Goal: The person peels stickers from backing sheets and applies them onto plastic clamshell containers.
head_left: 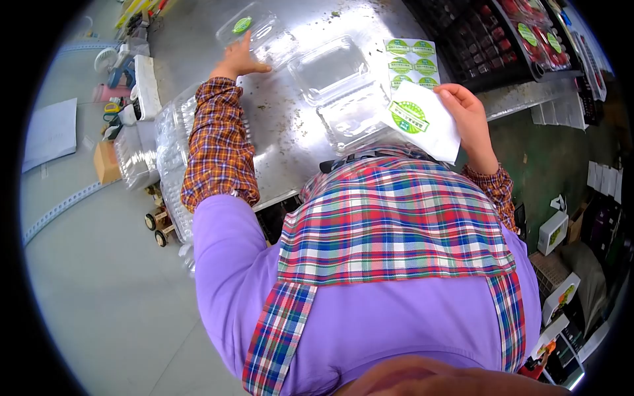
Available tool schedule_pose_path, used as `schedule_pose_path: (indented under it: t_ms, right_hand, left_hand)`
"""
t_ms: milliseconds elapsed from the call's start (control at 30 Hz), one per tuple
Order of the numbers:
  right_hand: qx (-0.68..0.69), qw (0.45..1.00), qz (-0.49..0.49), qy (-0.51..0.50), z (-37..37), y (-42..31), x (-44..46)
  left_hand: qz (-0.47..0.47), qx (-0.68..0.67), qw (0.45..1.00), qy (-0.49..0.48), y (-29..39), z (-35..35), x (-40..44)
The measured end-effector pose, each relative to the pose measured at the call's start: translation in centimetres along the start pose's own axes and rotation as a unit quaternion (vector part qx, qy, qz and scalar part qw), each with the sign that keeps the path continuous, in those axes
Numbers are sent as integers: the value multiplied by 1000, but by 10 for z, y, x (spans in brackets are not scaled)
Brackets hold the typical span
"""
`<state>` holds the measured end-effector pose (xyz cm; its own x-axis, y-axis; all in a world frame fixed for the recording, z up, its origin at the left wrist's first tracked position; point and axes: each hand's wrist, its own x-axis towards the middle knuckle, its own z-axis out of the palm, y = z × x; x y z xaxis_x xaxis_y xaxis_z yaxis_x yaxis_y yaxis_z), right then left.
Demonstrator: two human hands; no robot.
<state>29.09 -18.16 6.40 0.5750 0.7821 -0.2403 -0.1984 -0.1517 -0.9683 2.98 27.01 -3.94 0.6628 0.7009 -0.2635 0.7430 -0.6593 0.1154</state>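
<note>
my left hand (239,64) has its fingers spread wide, thumb sticking out toward the open clear box (330,72). index finger overlaps the stickered clear box (261,36), which sits left of the open box and a bit farther from me; can't really tell if i'm pressing on it. my right hand (469,112), off to the right of the open box, is pinching a white backing sheet (436,135) between thumb and fingers, one round green sticker (409,116) facing up.

the open box lies unfolded on the worktop (284,138), see-through, both halves showing. the stickered one's see-through too, with a green label (242,25). more clear boxes (173,145) are piled left of the open box. right of it there's a flat sticker sheet (411,61), then a black crate (446,30) with clear packs (541,39) of something red, too small to name.
</note>
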Motion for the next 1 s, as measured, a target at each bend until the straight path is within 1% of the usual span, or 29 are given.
schedule_pose_path:
  t_ms: [167,300,500,700,800,900,1000]
  right_hand:
    - [4,1000,18,-15,3,5,6]
    - [4,999,9,-33,9,5,12]
    - [-6,999,-3,-44,20,3,12]
    - [-8,999,2,-47,19,5,10]
    - [-6,999,4,-46,18,6,8]
    - [-19,999,3,-46,18,6,7]
    - [-25,999,7,-39,20,4,6]
  left_hand:
    - [20,-11,1000,8,-4,-2,1]
    - [44,-35,998,36,-6,1,1]
    - [23,27,998,47,0,-2,-4]
    - [26,9,999,42,-5,-4,0]
    - [16,68,994,80,1,-2,-9]
    - [40,127,978,159,27,-2,-22]
    - [59,110,989,80,38,24,-27]
